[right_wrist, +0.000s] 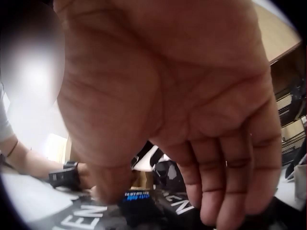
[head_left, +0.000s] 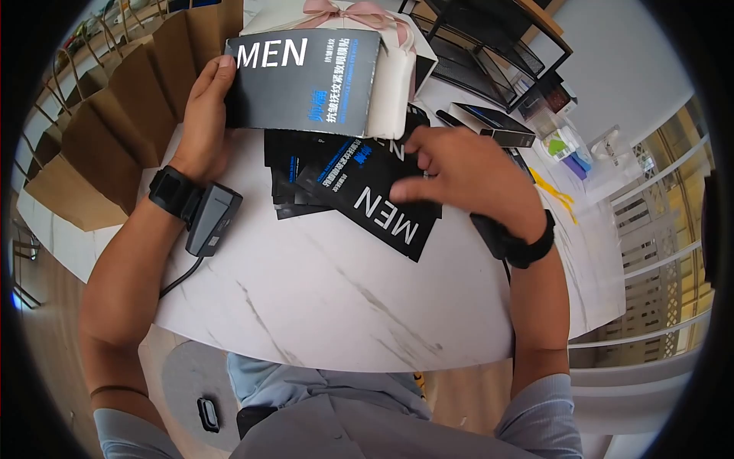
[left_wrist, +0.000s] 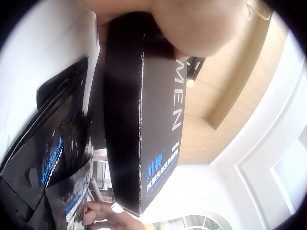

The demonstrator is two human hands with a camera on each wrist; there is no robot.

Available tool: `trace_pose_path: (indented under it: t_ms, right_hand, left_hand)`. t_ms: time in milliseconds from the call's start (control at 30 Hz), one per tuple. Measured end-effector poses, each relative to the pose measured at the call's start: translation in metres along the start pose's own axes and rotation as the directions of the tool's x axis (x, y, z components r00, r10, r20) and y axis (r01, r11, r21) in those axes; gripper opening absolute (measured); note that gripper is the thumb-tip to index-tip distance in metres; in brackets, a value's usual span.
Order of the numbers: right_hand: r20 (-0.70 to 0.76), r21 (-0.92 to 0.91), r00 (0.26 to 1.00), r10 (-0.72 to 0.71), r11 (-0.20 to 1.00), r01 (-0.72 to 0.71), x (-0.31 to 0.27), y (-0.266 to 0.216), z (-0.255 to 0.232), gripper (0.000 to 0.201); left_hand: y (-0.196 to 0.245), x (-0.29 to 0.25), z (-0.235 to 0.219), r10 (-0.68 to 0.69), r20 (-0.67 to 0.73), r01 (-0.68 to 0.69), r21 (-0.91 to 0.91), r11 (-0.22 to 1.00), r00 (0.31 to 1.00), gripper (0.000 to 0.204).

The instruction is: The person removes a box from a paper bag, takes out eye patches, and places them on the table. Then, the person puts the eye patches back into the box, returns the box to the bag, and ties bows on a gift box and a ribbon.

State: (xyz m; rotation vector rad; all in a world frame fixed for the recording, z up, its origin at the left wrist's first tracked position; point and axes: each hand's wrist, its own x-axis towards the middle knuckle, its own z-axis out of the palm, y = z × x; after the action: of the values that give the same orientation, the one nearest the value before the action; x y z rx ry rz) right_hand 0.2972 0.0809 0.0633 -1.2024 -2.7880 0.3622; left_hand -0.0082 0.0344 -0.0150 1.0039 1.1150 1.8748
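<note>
A dark box marked MEN [head_left: 287, 88] is gripped at its left end by the left hand [head_left: 202, 126], its white flap [head_left: 391, 92] standing open on the right. In the left wrist view that hand wraps the end of the box [left_wrist: 163, 124]. Several black sachets [head_left: 382, 206] lie overlapping on the table below the box. The right hand [head_left: 474, 172] is over their right side, thumb and fingers apart; in the right wrist view its fingers [right_wrist: 230, 177] extend down toward the sachets [right_wrist: 144, 211]. Whether the fingertips touch them is unclear.
Brown paper bags [head_left: 107, 145] stand along the left. Behind the box is a white box with a pink ribbon [head_left: 344, 11]. Black mesh trays [head_left: 489, 53], a dark box [head_left: 493, 126], clear containers and a yellow strip [head_left: 554, 191] are at the right. The table [head_left: 336, 306] has a curved front edge.
</note>
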Motion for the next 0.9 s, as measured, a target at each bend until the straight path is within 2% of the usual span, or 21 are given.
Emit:
trace_pose_path:
  t_ms: [67,133,200,233,267,333,367,400,433,467,533,567,600,667,700,800,900]
  right_hand:
    - [-0.021,-0.322,0.98,-0.2,0.929,0.182,-0.002,-0.002,0.014,0.064]
    - [0.019,-0.29,0.985,-0.174,0.942,0.171,-0.002,-0.005,0.013,0.07]
    - [0.105,-0.09,0.979,-0.173,0.979,0.183,0.004,0.0,0.012,0.069]
    - [0.107,0.046,0.987,-0.119,0.992,0.114,0.004,0.001,0.009,0.06]
    - [0.094,0.044,0.988,-0.12,0.992,0.117,0.004,0.006,0.006,0.06]
    - [-0.058,0.063,0.965,-0.257,0.963,0.26,0.004,0.023,-0.002,0.048]
    - [-0.194,0.085,0.937,-0.29,0.947,0.31,0.003,0.027,-0.009,0.035]
    - [-0.269,0.112,0.93,-0.25,0.951,0.288,0.003,0.035,-0.017,0.032]
    - [-0.427,0.113,0.884,-0.189,0.959,0.26,0.001,0.041,-0.026,0.03]
    - [-0.569,0.119,0.813,-0.125,0.965,0.232,-0.001,0.046,-0.034,0.027]
    - [-0.777,0.389,0.626,0.063,0.831,0.398,0.001,0.051,-0.044,0.023]
    - [-0.743,0.44,0.656,0.128,0.833,0.336,-0.006,0.049,-0.052,0.023]
    - [-0.743,0.442,0.655,0.134,0.834,0.33,-0.008,0.049,-0.051,0.023]
    - [-0.696,0.464,0.717,0.048,0.792,0.397,-0.008,0.045,-0.047,0.024]
    - [-0.648,0.432,0.761,-0.028,0.81,0.397,-0.007,0.044,-0.046,0.024]
    - [-0.495,0.518,0.868,-0.027,0.794,0.32,-0.005,0.034,-0.04,0.023]
    - [-0.423,0.516,0.903,-0.071,0.801,0.305,-0.004,0.034,-0.038,0.024]
  left_hand:
    - [0.001,0.0,0.001,0.024,-0.067,-0.021,0.037,0.999,0.997,0.034]
    - [0.001,0.0,0.0,0.023,-0.075,-0.02,0.043,0.999,0.997,0.034]
    - [0.002,0.002,-0.003,0.031,-0.076,-0.027,0.05,0.998,0.997,0.034]
    - [0.001,0.003,-0.006,0.015,-0.075,-0.011,0.053,0.999,0.997,0.036]
    - [0.002,0.004,-0.007,0.0,-0.075,0.005,0.058,0.998,0.997,0.037]
    - [0.004,0.0,-0.004,0.013,-0.091,-0.009,0.045,0.999,0.996,0.037]
    - [0.005,-0.001,-0.003,0.013,-0.111,-0.01,0.027,1.0,0.994,0.037]
    - [0.004,0.001,-0.003,0.018,-0.11,-0.015,0.027,1.0,0.994,0.037]
    - [0.003,0.002,-0.005,0.015,-0.102,-0.012,0.032,0.999,0.995,0.037]
    - [0.001,0.002,-0.007,0.01,-0.097,-0.007,0.036,0.999,0.995,0.036]
    - [-0.001,0.004,-0.009,0.024,-0.086,-0.022,0.028,0.999,0.996,0.034]
    - [-0.003,0.006,-0.009,0.039,-0.072,-0.037,0.023,0.999,0.997,0.032]
    - [-0.003,0.005,-0.007,0.034,-0.066,-0.033,0.023,0.999,0.997,0.032]
    - [0.0,0.003,-0.004,0.023,-0.088,-0.021,0.028,0.999,0.996,0.032]
    - [-0.003,0.007,-0.008,0.05,-0.098,-0.044,0.062,0.997,0.994,0.033]
    - [0.003,0.0,-0.004,0.012,-0.095,-0.005,0.066,0.998,0.995,0.034]
    - [0.004,-0.001,-0.003,0.019,-0.083,-0.013,0.067,0.998,0.996,0.035]
